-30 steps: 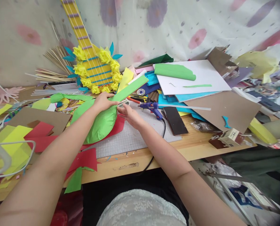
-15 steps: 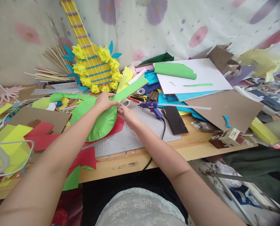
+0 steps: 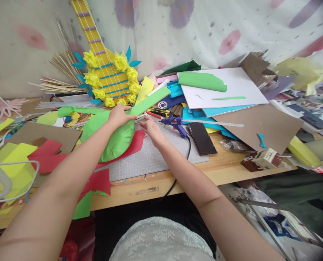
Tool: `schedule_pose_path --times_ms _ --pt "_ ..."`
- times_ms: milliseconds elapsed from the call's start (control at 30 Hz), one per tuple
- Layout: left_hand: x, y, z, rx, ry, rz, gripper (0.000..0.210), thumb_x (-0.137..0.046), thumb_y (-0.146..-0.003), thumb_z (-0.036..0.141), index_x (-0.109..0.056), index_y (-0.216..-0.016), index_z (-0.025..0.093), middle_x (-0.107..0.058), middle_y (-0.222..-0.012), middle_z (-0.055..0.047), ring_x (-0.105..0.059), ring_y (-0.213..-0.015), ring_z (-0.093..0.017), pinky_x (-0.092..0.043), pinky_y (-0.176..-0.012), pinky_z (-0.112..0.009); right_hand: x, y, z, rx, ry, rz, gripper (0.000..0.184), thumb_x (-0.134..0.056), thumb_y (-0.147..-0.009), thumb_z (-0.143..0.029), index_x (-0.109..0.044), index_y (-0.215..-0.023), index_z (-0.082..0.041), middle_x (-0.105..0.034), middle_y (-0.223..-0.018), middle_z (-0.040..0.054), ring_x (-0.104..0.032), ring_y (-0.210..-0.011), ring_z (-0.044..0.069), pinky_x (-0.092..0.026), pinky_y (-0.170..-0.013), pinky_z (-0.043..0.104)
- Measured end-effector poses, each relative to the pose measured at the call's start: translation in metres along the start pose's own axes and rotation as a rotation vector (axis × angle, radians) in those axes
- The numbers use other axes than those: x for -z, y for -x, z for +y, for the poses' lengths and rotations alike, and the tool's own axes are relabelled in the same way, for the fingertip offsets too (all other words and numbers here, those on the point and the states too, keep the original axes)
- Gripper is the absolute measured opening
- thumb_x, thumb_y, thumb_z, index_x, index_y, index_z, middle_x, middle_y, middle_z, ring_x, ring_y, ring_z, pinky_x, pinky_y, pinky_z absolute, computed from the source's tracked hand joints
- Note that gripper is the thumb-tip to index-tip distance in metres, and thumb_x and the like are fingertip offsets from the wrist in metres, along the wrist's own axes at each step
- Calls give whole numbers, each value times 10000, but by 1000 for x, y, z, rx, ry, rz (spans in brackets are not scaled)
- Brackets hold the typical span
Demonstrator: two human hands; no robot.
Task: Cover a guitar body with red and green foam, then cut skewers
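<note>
My left hand (image 3: 120,116) grips a green paper-covered guitar shape (image 3: 119,139) where its flat neck (image 3: 152,101) joins the round, puffy body. The thumb lies across the base of the neck and the fingers go over the top. Just right of the body's edge is my right hand (image 3: 152,129), fingers loosely stretched with no held thing visible. Its fingertips are close to the scissors (image 3: 140,118), which it partly hides; whether they touch cannot be made out. Red paper (image 3: 135,143) sticks out from under the green body.
A purple glue gun (image 3: 176,125) with a long glue stick and a phone (image 3: 202,139) lie on the grey cutting mat (image 3: 150,159). Behind stands a yellow paper guitar (image 3: 109,78). Coloured paper lies at left; white boards (image 3: 243,81) and brown card (image 3: 264,125) lie at right.
My right hand has drawn back a little to the right, off the edge of the green body. The body has shifted slightly left, showing more red paper. My left hand keeps its grip.
</note>
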State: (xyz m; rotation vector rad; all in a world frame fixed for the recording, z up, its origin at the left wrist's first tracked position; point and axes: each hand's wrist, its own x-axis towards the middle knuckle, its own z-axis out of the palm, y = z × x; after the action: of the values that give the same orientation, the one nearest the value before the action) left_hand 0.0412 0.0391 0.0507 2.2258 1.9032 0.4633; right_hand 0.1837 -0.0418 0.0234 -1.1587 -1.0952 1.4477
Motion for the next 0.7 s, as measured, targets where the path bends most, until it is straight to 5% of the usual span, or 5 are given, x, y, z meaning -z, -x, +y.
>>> schedule_pose_path --times_ms 200,500,700 --pt "5 -4 -3 9 60 41 621 -695 -623 506 -644 -1156 192 -588 -1135 -75 -554 -1067 -259 -415 -923 -326 -13 11 -5 -188 -287 -96 665 -332 -792 -136 -230 -1449 -126 -624 -1197 74 -584 -1120 131 -368 -1064 355" --pt "3 -1 2 29 21 75 588 -660 -661 532 -641 -1155 213 -577 -1104 -71 -538 -1081 -273 -420 -917 -344 -13 6 8 54 260 -112 674 -419 -824 -255 -245 -1472 -189 -441 -1426 33 -360 -1347 209 -210 -1141 431" --pt "11 -3 -2 39 25 101 596 -671 -642 525 -644 -1147 208 -569 -1091 -65 -532 -1073 -263 -413 -926 -343 1 9 15 131 59 -81 570 -313 -862 -276 -351 -1423 -183 -503 -1377 47 -427 -1301 153 -309 -1100 372"
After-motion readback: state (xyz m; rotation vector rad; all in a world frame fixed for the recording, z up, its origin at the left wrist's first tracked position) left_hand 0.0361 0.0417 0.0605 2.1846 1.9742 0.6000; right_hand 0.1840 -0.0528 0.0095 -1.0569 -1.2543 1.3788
